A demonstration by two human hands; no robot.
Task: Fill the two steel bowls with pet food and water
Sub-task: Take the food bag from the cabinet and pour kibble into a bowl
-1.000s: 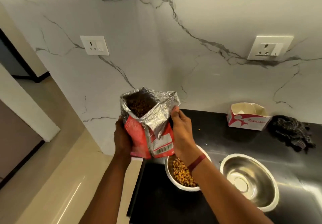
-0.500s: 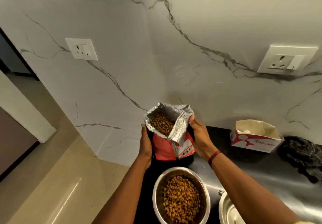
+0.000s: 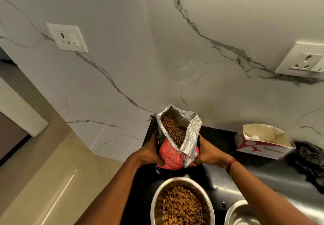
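Note:
An open red and silver pet food bag [image 3: 177,142] stands upright on the black counter [image 3: 215,177] against the marble wall, with brown kibble showing inside. My left hand [image 3: 150,153] grips its left side and my right hand [image 3: 208,153] grips its right side. In front of the bag a steel bowl [image 3: 182,202] holds a heap of kibble. To its right, at the bottom edge, only the rim of a second steel bowl [image 3: 240,212] shows, partly hidden by my right forearm.
A red and white open cardboard box [image 3: 263,142] sits at the back right, with a dark crumpled cloth [image 3: 310,160] beside it. Two wall sockets [image 3: 67,38] [image 3: 301,60] are on the marble backsplash. The counter's left edge drops to a beige floor [image 3: 52,181].
Both hands have lowered the bag from above the filled bowl to the counter behind it. The view has tilted so the bowls sit at the bottom edge.

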